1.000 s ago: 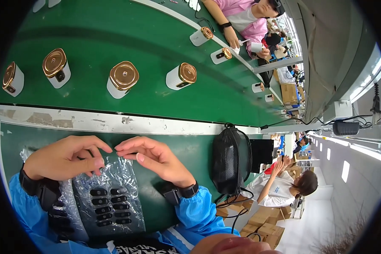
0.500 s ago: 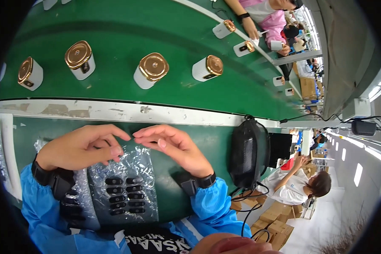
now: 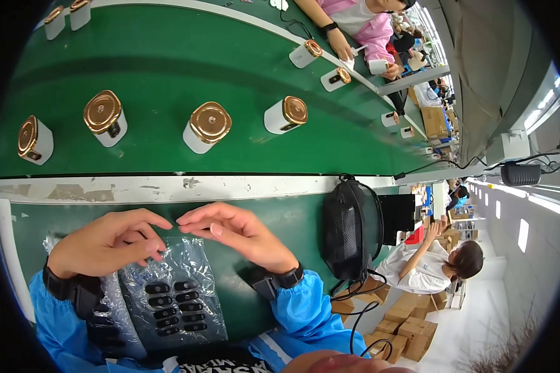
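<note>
My left hand (image 3: pixel 109 245) hovers over the bench, index finger stretched out and the others loosely bent, with nothing in it. Facing it across a small gap, my right hand (image 3: pixel 239 236) is also empty, its fingers extended and thumb apart. Below and between the hands lies a clear plastic bag (image 3: pixel 214 311), with several small black oblong parts (image 3: pixel 191 306) in two columns. A second clear bag (image 3: pixel 119 311) with dark parts lies beside it, partly hidden by my left wrist and sleeve.
White containers with gold lids (image 3: pixel 208 127) stand on the green belt (image 3: pixel 149 146) beyond a worn white rail (image 3: pixel 249 186). A black mesh bag (image 3: pixel 353 230) sits right of my hands, cables beside it. Across the belt a co-worker in pink (image 3: pixel 374 36) handles a white container. Cartons (image 3: pixel 410 311) are piled at right.
The whole view has shifted, so the belt, rail and bench appear lower in the picture. Both hands keep nearly the same pose and spacing, still empty.
</note>
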Available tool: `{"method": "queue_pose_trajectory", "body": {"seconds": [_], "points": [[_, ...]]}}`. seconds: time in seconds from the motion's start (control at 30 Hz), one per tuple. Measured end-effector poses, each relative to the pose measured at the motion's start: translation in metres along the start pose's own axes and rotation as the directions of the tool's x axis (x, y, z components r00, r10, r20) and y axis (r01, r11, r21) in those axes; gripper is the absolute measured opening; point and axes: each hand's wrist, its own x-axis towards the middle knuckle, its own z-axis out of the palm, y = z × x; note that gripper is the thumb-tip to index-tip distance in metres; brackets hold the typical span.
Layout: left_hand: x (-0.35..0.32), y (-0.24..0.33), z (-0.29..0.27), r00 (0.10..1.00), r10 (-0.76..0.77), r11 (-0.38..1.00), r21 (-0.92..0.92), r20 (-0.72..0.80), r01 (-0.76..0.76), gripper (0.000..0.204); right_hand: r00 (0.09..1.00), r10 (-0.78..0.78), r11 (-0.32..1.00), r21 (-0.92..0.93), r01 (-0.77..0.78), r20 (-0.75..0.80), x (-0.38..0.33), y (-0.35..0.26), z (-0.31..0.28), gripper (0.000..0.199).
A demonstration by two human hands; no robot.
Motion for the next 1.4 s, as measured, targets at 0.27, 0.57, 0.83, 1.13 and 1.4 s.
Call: {"method": "queue_pose_trajectory", "body": {"seconds": [0.27, 0.57, 0.83, 1.13, 1.4], "points": [[0.003, -0.006, -0.002, 0.998, 0.063, 0.998, 0.024, 0.021, -0.063, 0.04, 0.999, 0.031, 0.994, -0.104, -0.034, -0.034, -0.004, 0.003, 0.002, 0.033], [0.004, -0.012, -0.004, 0.995, 0.09, 0.996, 0.021, 0.038, -0.091, 0.042, 0.99, 0.059, 0.987, -0.14, -0.077, -0.13, -0.009, 0.003, 0.006, 0.033], [0.002, -0.011, -0.005, 0.997, 0.062, 0.998, 0.014, 0.045, -0.063, 0.044, 0.949, 0.171, 0.904, -0.341, -0.258, -0.265, -0.015, -0.01, 0.008, 0.037], [0.001, -0.006, -0.004, 0.998, 0.039, 0.997, 0.059, 0.04, -0.041, 0.045, 0.928, 0.297, 0.858, -0.364, -0.363, -0.226, -0.013, -0.004, 0.01, 0.034], [0.002, -0.01, -0.004, 0.997, 0.051, 0.997, 0.052, 0.05, -0.053, 0.045, 0.942, 0.323, 0.918, -0.212, -0.336, -0.096, -0.017, -0.008, 0.003, 0.035]]}}
